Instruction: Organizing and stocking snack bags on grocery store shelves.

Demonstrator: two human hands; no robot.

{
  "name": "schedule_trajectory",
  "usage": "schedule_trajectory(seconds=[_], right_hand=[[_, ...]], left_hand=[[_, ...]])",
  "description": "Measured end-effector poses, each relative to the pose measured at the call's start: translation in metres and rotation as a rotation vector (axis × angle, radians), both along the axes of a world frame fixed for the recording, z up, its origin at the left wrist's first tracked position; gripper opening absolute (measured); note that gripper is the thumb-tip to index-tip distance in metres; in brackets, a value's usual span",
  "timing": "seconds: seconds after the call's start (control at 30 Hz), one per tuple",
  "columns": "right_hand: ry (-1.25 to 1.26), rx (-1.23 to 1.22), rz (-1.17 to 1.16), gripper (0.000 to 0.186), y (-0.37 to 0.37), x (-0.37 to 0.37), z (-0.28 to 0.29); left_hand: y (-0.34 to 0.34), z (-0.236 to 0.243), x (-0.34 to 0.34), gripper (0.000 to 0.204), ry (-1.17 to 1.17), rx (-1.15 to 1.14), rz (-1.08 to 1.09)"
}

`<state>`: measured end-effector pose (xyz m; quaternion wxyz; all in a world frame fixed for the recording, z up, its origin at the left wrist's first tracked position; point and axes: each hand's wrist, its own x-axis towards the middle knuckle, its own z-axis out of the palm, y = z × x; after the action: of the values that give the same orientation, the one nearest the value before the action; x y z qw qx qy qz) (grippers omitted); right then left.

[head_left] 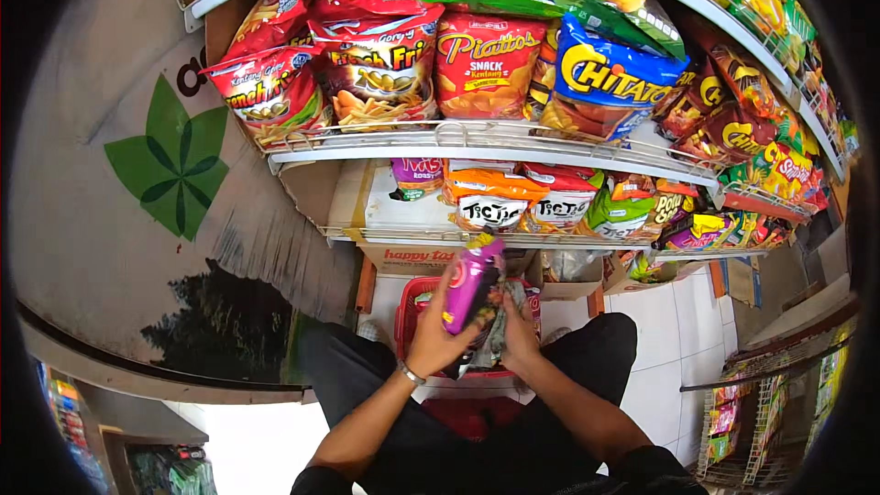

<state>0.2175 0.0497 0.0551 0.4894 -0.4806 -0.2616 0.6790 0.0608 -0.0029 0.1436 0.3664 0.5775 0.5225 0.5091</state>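
Observation:
My left hand (436, 337) is closed round a purple and black snack bag (473, 277) with yellow details, held tilted above my lap. Beside it, my right hand (521, 339) grips a dark, silvery-grey snack bag (491, 337). The two bags overlap, so part of the grey one is hidden. Below both hands stands a red plastic basket (401, 323) on the floor, between my legs. Some packets show inside it, mostly covered by my hands.
A wire-edged shelf (495, 136) of crisp bags runs ahead, with a lower shelf (513, 240) of smaller snack bags under it. Cardboard boxes (573, 275) sit beneath. A printed panel (220, 247) stands at the left; a wire rack (747, 412) is at the lower right.

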Motion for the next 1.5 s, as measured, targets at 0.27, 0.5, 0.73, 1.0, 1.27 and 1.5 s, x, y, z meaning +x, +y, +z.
schedule_trajectory(seconds=[0.27,0.5,0.73,1.0,1.27,1.5], right_hand=[[0.696,-0.119,0.442,0.05,0.03,0.031,0.009],[0.639,-0.149,0.329,0.05,0.022,0.028,-0.008],[0.513,-0.195,0.248,0.05,0.012,0.031,-0.016],[0.009,0.345,-0.148,0.034,0.034,0.028,0.054],[-0.813,1.137,0.16,0.046,0.011,0.022,0.088],[-0.759,1.052,0.374,0.037,-0.006,0.011,0.084]], left_hand=[[-0.012,0.029,0.002,0.043,0.463,0.187,-0.087],[0.008,-0.007,-0.03,0.082,0.426,0.243,0.182],[0.012,-0.025,-0.023,0.081,-0.44,-0.428,-0.235],[0.021,-0.03,-0.028,0.074,-0.468,-0.474,-0.041],[0.03,-0.032,-0.029,0.059,-0.592,-0.228,0.196],[0.024,-0.017,-0.056,0.062,-0.536,0.003,0.366]])
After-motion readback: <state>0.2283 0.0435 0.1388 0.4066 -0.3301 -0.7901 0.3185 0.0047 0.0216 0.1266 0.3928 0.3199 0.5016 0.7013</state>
